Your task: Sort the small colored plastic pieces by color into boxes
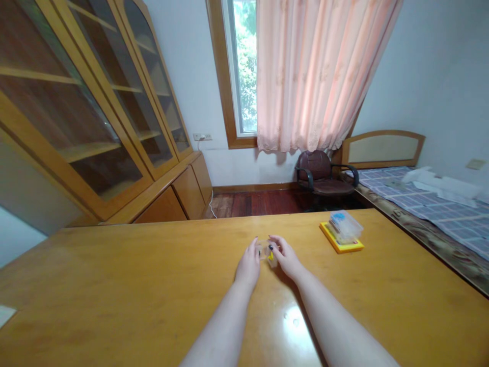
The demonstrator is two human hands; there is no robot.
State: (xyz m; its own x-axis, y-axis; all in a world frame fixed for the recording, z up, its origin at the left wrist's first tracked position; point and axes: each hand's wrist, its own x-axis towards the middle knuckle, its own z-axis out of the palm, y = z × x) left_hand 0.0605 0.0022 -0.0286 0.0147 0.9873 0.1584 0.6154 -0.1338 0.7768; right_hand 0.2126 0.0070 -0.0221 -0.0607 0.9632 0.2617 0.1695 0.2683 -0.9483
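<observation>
1. A small box, clear-walled, is held between both hands above the table, toward its far edge. Whether the box is rested on the wood or lifted slightly cannot be told.
2. The box's left side is gripped by the left hand; the fingers are curled narrowly along it.
3. The right side is gripped by the right hand, with the thumb set on the near part and the fingers bent over the far part. A yellow piece is seen by that thumb; whether it is pinched or merely lies inside the clear wall cannot be told.
4. The step in hand is judged to be two-handed handling of the box. Whether its lid is open or closed is not shown clearly enough to be told.
5. For the next move, a light, steady hold by the left hand seems to be called for, with fine fingertip work by the right, so that the yellow piece is not dropped.
6. Well to the right, a yellow case is laid on the table, with a clear case stacked on it. Neither is touched.
</observation>
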